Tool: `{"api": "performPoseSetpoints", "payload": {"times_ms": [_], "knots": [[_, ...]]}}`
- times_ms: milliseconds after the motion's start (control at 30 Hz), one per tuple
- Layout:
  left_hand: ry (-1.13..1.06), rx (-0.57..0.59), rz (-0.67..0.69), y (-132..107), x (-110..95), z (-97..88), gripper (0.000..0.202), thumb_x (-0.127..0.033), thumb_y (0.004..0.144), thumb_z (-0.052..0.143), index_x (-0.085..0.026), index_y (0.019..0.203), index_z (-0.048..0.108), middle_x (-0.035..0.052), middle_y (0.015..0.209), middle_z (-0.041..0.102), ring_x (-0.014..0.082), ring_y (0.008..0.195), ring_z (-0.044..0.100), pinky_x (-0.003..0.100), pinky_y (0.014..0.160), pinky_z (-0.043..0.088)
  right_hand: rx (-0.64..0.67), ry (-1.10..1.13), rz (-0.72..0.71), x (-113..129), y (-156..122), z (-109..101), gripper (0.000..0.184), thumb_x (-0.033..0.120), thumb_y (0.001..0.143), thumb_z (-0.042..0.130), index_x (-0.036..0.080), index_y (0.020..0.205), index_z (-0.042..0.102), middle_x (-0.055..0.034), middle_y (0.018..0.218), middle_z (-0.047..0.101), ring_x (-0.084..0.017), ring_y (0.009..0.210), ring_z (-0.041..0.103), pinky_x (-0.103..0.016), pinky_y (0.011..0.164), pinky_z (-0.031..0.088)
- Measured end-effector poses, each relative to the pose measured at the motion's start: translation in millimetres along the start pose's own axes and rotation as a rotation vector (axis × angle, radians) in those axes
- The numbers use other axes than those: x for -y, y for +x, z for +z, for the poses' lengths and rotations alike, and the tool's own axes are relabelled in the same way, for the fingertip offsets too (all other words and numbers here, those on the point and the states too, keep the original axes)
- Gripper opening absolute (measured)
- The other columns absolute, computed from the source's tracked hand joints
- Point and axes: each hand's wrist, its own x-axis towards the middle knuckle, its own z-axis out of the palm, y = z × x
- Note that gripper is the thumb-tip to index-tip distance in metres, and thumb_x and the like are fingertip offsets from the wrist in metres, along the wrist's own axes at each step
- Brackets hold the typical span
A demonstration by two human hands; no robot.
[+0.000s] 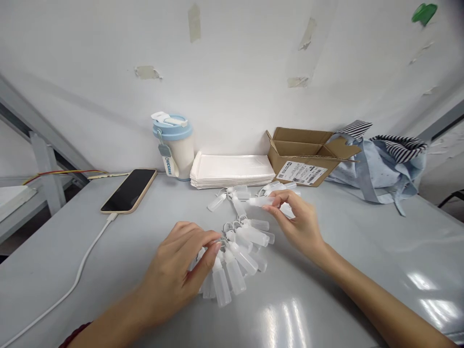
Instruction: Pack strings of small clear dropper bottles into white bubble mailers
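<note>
Our right hand (299, 220) pinches small translucent bottle (261, 201), grip narrow around its body. Our left hand (177, 266) over bottle cluster (235, 270), thumb and forefinger nearly meeting; we cannot tell whether that grip holds anything. Cluster lies fanned on grey desk (337, 309), midway between us and white stack (234, 169). Open cardboard box (300, 164) beside stack. Phone (129, 191), cable (85, 258) attached, far left.

Left fingers (207, 237) and right fingers (285, 195) pinch (forearms (357, 280) angled inward).
</note>
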Motion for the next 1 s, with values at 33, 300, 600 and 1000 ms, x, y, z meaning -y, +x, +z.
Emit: {"api": "performPoseSetpoints", "payload": {"times_ms": [33,300,600,1000], "knots": [[0.013,0.007,-0.007,0,0,0.5,0.017,-0.008,0.088,0.051,-0.02,0.099,0.054,-0.0018,0.071,0.059,0.0137,0.065,0.053,0.031,0.068,0.045,-0.017,0.009,0.008,2,-1,-1,0.013,0.022,0.086,0.058,0.023,0.078,0.048,-0.0011,0.078,0.06,-0.018,0.079,0.061,-0.029,0.064,0.046],[0.051,0.074,-0.18,-4,4,5.0,0.022,-0.023,0.092,0.048,-0.023,0.113,0.052,-0.0018,0.076,0.064,0.0147,0.07,0.059,0.025,0.059,0.048,0.023,0.115,-0.022,21,-10,-4,0.009,0.024,0.087,0.057,0.024,0.087,0.049,-0.0009,0.08,0.06,-0.015,0.073,0.061,-0.026,0.057,0.047],[-0.089,0.127,-0.414,-1,2,1.3,0.019,-0.036,0.092,0.046,-0.027,0.098,0.062,-0.0015,0.079,0.068,0.0156,0.067,0.064,0.02,0.045,0.047,0.072,0.134,-0.106,30,-14,-5,0.007,0.023,0.088,0.057,0.023,0.092,0.051,-0.001,0.079,0.061,-0.014,0.065,0.06,-0.026,0.054,0.049],[-0.079,0.149,-0.322,0,2,1.7,0.018,-0.027,0.094,0.044,-0.025,0.085,0.06,-0.0042,0.067,0.061,0.0136,0.061,0.056,0.025,0.055,0.045,0.096,0.121,-0.112,34,-13,-6,0.007,0.025,0.089,0.056,0.023,0.091,0.05,0.0002,0.076,0.06,-0.012,0.062,0.059,-0.025,0.053,0.049]]}}
